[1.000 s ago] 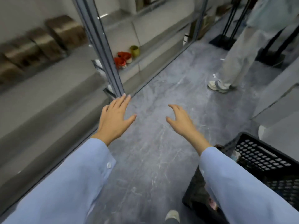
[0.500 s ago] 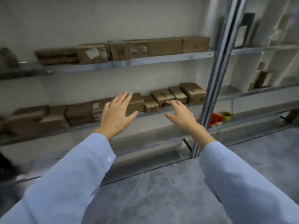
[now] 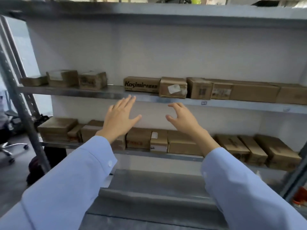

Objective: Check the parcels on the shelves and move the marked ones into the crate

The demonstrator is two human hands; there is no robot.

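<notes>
Brown cardboard parcels stand in rows on two metal shelves. On the upper shelf [image 3: 106,94] sit a box printed "Kosimir" [image 3: 141,84] and, to its right, a parcel with a white sticker [image 3: 172,87]. The lower shelf [image 3: 54,144] carries several more parcels, one with a white label [image 3: 158,141]. My left hand [image 3: 121,117] is raised in front of the shelves with fingers straight, its fingertips at the upper shelf's edge. My right hand [image 3: 181,117] hovers beside it, fingers loosely bent, holding nothing. The crate is out of view.
A grey shelf upright [image 3: 25,107] runs down the left side, with an office chair base [image 3: 11,147] and a dark bag [image 3: 35,165] on the floor beyond it. A bare metal shelf [image 3: 157,193] lies below my arms. Red objects [image 3: 300,195] sit at the far right.
My view swung from the floor and crate up to the shelves. Both hands stayed raised and empty, and now reach toward the upper shelf's parcels.
</notes>
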